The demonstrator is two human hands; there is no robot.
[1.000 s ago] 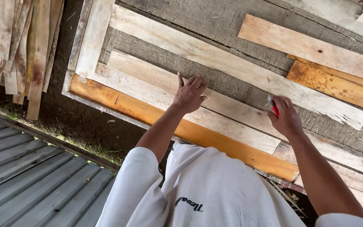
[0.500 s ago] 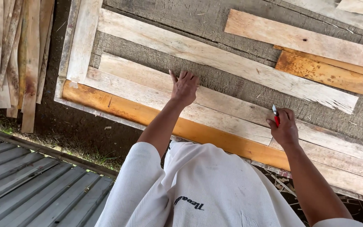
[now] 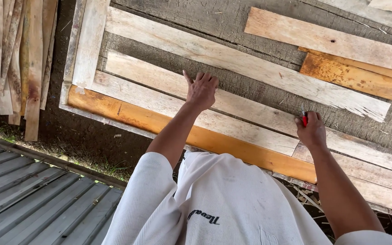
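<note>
Pale rough wooden plank runs slantwise across the grey concrete floor, with the left hand pressed flat on it, fingers together and thumb apart. Near its far stretch the right hand is clenched around a small red marker, mostly hidden. Beside it lies an orange-stained board, its end cut off behind the arm.

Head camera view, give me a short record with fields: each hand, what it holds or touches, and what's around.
left hand: flat, fingers spread, pressing on a pale plank
right hand: closed around a small red marker, tip at the same plank
under the planks: grey work surface, orange board along its near edge
left side: stack of wood strips
lower left: corrugated metal sheet
</note>
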